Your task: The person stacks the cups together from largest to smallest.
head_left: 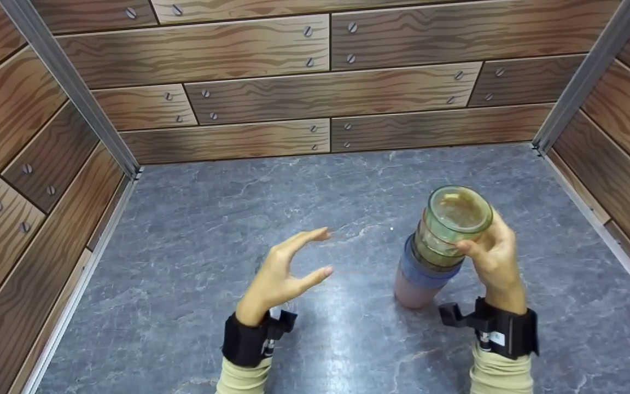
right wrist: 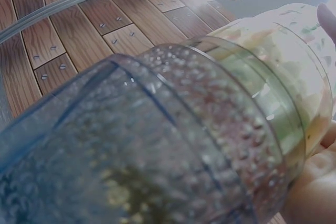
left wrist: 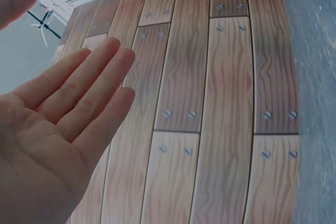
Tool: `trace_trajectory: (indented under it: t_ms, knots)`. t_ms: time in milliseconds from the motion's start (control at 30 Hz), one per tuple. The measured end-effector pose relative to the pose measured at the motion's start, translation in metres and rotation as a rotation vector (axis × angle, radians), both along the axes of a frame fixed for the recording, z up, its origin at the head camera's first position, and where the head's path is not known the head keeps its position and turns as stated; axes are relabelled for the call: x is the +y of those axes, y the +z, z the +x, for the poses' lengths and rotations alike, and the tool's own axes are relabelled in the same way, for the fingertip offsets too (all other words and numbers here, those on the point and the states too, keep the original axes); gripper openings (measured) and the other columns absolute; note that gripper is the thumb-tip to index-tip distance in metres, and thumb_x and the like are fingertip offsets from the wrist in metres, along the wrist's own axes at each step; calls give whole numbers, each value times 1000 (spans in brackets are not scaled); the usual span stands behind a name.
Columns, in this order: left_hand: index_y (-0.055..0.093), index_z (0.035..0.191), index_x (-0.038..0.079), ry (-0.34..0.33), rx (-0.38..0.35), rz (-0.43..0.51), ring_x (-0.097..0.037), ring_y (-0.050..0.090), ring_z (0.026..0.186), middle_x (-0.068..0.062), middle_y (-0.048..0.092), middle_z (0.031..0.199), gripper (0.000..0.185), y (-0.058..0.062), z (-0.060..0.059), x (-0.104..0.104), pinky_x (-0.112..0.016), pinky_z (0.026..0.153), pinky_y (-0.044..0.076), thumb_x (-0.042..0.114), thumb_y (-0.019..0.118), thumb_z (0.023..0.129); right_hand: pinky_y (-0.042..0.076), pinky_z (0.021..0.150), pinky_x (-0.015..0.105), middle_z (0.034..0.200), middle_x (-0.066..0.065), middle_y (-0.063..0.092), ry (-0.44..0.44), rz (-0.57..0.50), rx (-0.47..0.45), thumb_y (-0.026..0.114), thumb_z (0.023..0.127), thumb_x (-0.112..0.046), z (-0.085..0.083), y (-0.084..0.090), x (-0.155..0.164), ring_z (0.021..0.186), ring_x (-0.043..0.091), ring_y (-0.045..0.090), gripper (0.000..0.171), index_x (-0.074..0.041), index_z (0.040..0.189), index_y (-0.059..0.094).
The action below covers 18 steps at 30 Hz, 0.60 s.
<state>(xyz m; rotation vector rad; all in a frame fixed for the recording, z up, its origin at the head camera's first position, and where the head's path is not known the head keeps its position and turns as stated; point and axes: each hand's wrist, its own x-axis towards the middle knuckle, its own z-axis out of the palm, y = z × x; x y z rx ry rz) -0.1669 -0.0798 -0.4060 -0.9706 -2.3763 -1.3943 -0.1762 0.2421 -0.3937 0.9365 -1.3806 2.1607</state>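
My right hand (head_left: 496, 257) grips the top of a tall stack of nested see-through tumblers, fingers behind and thumb in front. Uppermost is a green tumbler (head_left: 446, 236) with its round end facing up. Beneath it come brownish bands, a blue tumbler (head_left: 430, 272) and a pinkish end (head_left: 413, 293). The stack leans; whether its low end touches the surface I cannot tell. In the right wrist view the pebbled blue tumbler (right wrist: 105, 129) fills the foreground. Left of the stack, my left hand (head_left: 279, 273) holds nothing, its thumb and fingers spread apart; its palm (left wrist: 47, 166) shows in the left wrist view.
A grey marbled tabletop (head_left: 211, 219) lies under both hands. Wood-patterned panels close it off at the back (head_left: 260, 104), on the left (head_left: 36, 164) and on the right (head_left: 621, 148), with metal strips at the corners. Each wrist wears a black camera strap.
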Motion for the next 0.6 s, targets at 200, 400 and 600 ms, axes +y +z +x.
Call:
trace_trajectory:
  t_ms: [200,400,600]
  knots:
    - [48,133,15,13,-74,-41,-16,54,121,-4,60,126,58,-5,-2,-10,-38,107,43,31,69,82,51,96,27,122,17,59,-9,2,-9,70,74,4,0,0,0,109,22,60,61,10,129,44]
    - [49,132,11,23,-102,-65,-19,53,123,-5,59,128,58,-6,-4,-17,-41,106,43,32,68,82,51,97,27,122,17,59,-20,2,-15,71,74,3,1,-1,0,108,22,60,63,11,129,43]
    - [49,133,14,31,-122,-82,-20,53,123,-3,59,128,57,-8,-6,-24,-42,107,43,32,68,82,51,96,27,121,18,60,-12,3,-10,71,74,3,0,-1,0,108,23,60,64,12,130,42]
